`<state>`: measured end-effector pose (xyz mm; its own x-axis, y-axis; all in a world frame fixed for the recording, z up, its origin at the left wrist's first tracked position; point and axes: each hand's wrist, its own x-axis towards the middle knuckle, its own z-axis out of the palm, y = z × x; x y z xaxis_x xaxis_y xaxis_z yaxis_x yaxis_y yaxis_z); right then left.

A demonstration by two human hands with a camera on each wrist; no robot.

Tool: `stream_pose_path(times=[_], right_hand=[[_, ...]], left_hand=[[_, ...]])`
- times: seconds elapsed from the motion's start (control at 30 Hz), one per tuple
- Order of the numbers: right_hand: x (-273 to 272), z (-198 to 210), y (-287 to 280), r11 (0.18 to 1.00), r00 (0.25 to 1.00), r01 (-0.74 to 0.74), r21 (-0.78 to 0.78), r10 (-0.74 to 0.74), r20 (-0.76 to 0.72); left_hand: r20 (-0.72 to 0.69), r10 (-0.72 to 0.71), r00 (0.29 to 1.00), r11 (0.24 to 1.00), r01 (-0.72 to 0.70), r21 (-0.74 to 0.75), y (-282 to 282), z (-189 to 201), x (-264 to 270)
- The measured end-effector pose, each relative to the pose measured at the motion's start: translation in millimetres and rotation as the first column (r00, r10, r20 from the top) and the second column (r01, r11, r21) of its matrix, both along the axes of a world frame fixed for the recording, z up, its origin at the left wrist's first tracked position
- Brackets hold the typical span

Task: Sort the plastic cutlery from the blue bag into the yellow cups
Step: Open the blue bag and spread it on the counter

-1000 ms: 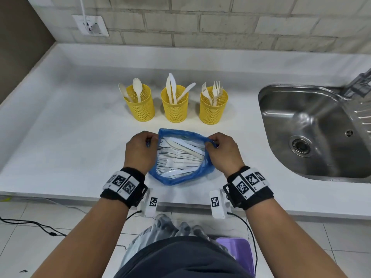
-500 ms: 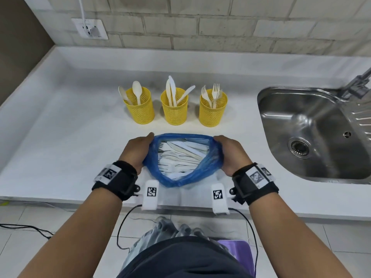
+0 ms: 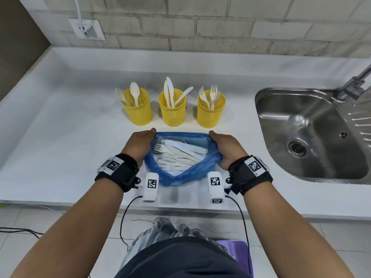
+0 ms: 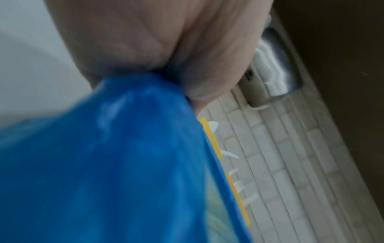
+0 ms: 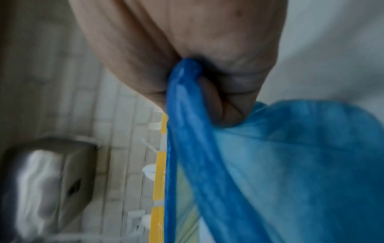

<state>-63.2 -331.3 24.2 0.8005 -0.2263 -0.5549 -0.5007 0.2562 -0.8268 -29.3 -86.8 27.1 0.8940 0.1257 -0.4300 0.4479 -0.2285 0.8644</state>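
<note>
A blue plastic bag (image 3: 176, 175) lies on the white counter near its front edge, its mouth stretched wide. My left hand (image 3: 140, 146) grips the bag's left rim and my right hand (image 3: 225, 149) grips the right rim; both wrist views show blue plastic (image 4: 124, 156) (image 5: 270, 164) bunched in the curled fingers. Inside lie several white forks, knives and spoons (image 3: 178, 155). Behind the bag stand three yellow mesh cups: the left cup (image 3: 137, 109) holds spoons, the middle cup (image 3: 172, 110) knives, the right cup (image 3: 210, 111) forks.
A steel sink (image 3: 313, 135) with a tap (image 3: 355, 85) is set into the counter at the right. A wall socket (image 3: 86, 30) with a plugged cable sits on the brick wall at the back left. The counter's front edge (image 3: 60, 203) runs just below my wrists.
My hands have pulled the bag's rim apart and rolled it down, so the mouth stands wider and the cutlery shows more. Both hands shifted slightly outward.
</note>
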Motion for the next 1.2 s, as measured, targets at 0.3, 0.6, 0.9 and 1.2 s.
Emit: stream_pose_path(times=[0.3, 0.6, 0.9, 1.2], right_hand=[[-20.2, 7.3, -11.8, 0.680, 0.953, -0.282, -0.677, 0.283, -0.112], [-28.7, 6.2, -4.1, 0.463, 0.895, -0.297, -0.835, 0.440, -0.075], [-30.9, -7.1, -18.1, 0.983, 0.975, 0.117, 0.139, -0.088, -0.203], [-58.1, 2.2, -20.5, 0.759, 0.960, -0.276, -0.590, 0.252, -0.125]], left_hand=[[0.024, -0.308, 0.951, 0.800, 0.245, 0.548, 13.9, 17.0, -17.8], [0.159, -0.489, 0.858, 0.666, 0.250, 0.703, 8.6, 6.6, -31.5], [-0.227, 0.062, 0.972, 0.847, -0.172, -0.504, 23.4, -15.4, -27.5], [-0.074, -0.067, 0.995, 0.981, 0.079, 0.175, 25.7, 4.0, -62.1]])
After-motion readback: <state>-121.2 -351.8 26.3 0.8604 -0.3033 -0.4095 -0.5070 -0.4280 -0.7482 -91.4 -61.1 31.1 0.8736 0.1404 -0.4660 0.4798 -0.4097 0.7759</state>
